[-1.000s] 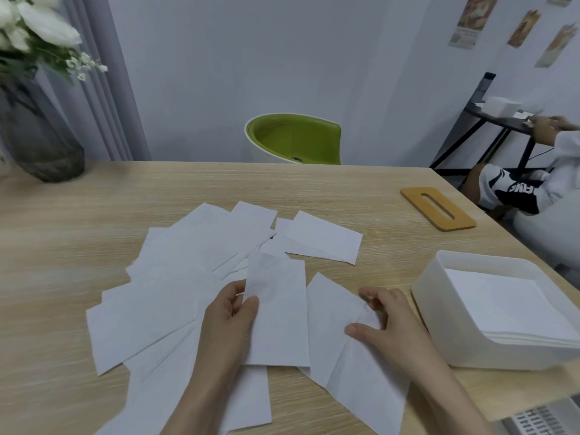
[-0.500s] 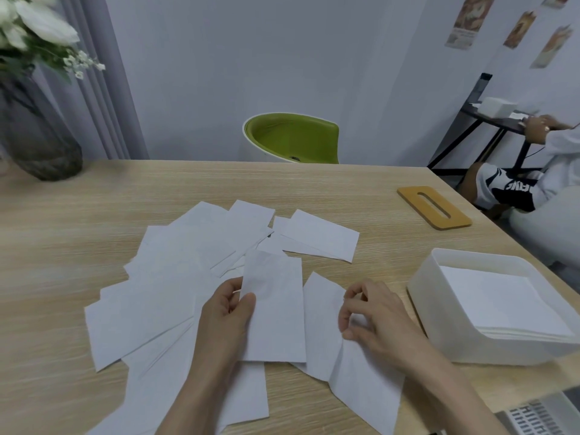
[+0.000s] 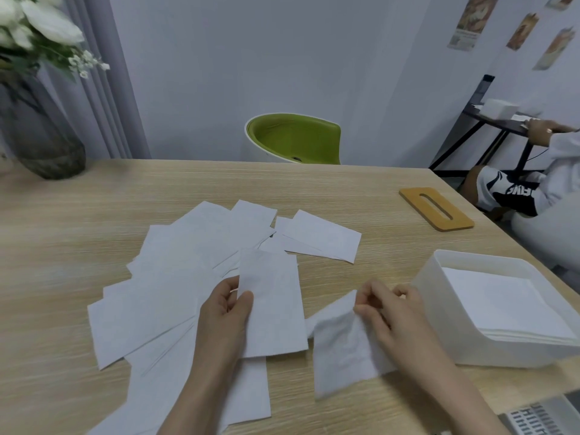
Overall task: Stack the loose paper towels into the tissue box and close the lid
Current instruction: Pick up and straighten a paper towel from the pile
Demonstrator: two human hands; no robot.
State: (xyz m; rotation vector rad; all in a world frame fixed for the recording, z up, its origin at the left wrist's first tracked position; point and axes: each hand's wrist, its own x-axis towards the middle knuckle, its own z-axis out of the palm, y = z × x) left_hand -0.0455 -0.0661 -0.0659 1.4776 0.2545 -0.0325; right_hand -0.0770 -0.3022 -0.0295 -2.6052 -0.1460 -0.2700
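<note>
One white rectangular paper towel (image 3: 270,306) is pinched at its left edge between the thumb and curled fingers of the left hand (image 3: 224,321) and is held raised over the near middle of the light wooden tabletop (image 3: 94,215). A second white paper towel (image 3: 342,353), creased and partly lifted, is pinched at its upper corner by the fingertips of the right hand (image 3: 387,315), just right of the first. More loose white paper towels (image 3: 175,271) are fanned out flat, overlapping, across the tabletop to the left of and beyond both hands. The white open plastic tissue box (image 3: 439,312) is set at the near right edge of the tabletop, just beside the right hand, and a flat stack of white towels (image 3: 502,302) is seen inside it. The tan wooden lid with an oval slot (image 3: 436,208) is laid flat on the far right of the tabletop, well apart from the box. A grey glass vase of white flowers (image 3: 40,133) is placed at the far left corner. A green and white chair (image 3: 295,139) is set behind the far edge. Another person in white (image 3: 539,183) is seated at a black side table on the far right.
</note>
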